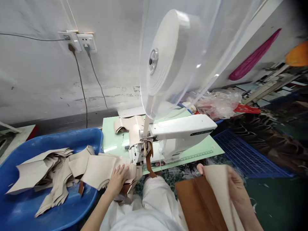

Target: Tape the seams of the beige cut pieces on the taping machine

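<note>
My left hand lies flat, fingers spread, on a heap of beige leather pieces that spans the tub's rim and the table edge. On the right, my right hand grips a leather piece, brown on one face and folded over to show its beige back. Between my hands stands a white sewing machine. A narrow brown strip hangs from its working head. A roll of white tape is mounted above, its band running down to the head. More beige pieces rest behind it.
A blue tub with several beige pieces stands at left. The machine sits on a pale green table. To the right are a blue crate and clear plastic bags. Cords hang from wall sockets.
</note>
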A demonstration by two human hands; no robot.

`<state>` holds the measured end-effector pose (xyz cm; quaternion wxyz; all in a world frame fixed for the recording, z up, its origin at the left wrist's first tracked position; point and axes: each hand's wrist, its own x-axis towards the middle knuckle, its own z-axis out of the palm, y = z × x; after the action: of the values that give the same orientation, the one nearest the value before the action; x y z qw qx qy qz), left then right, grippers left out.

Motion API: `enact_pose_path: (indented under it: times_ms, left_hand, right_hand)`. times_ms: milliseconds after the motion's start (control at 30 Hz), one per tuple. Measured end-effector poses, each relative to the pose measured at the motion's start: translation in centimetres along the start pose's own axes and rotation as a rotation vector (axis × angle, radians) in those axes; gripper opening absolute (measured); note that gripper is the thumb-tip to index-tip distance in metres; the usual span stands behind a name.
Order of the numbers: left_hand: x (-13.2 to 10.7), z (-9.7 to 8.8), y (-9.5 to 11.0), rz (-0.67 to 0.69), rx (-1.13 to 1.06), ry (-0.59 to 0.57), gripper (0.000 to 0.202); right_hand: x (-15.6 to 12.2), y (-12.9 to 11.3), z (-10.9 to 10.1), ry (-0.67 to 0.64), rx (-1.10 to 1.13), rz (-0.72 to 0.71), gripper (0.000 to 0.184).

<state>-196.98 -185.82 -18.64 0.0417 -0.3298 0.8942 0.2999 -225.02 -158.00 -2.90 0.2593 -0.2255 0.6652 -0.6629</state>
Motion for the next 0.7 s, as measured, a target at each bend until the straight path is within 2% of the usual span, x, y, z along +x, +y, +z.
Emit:
enact_pose_path:
  times_ms: [67,100,133,200,267,333,433,500,567,700]
  left_hand:
    - [-1.0,-3.2,3.6,0.041,-0.218,0.064,0.037]
    - [-1.7,-5.1,5.8,0.080,-0.336,0.114,0.041]
    - [-2.5,-7.0,8.2,0.134,-0.453,0.109,0.044]
    - [-4.0,-10.4,12.5,0.319,-0.632,0.034,0.054]
    - [-4.7,-12.6,15.6,0.455,-0.739,-0.072,0.067]
    - [-4.5,-13.4,17.0,0.499,-0.820,-0.110,0.070]
    - [-3.3,-13.1,16.8,0.477,-0.909,-0.098,0.069]
    - [-2.7,-12.8,16.2,0.430,-0.935,-0.112,0.063]
    - [-2.5,-12.7,15.9,0.303,-0.958,-0.093,0.051]
    - [-2.0,-13.4,17.0,0.006,-0.867,0.191,0.039]
  right_hand:
    - [0.3,-1.9,1.3,-0.150,-0.073,-0.091,0.024]
    - [0.6,-2.8,2.6,-0.281,-0.106,-0.133,0.021]
    - [0.9,-3.7,4.1,-0.447,-0.131,-0.162,0.021]
    - [1.9,-5.1,7.2,-0.735,-0.133,-0.178,0.024]
    - [2.8,-6.1,9.6,-0.881,-0.141,-0.179,0.024]
    - [3.6,-6.6,10.9,-0.944,-0.180,-0.194,0.023]
    - [4.3,-6.8,11.1,-1.045,-0.187,-0.197,0.023]
    - [4.7,-6.8,11.0,-1.058,-0.165,-0.162,0.024]
    - [5.2,-6.4,11.0,-0.946,-0.152,-0.100,0.028]
    - [6.4,-4.5,11.9,-0.557,-0.137,0.044,0.035]
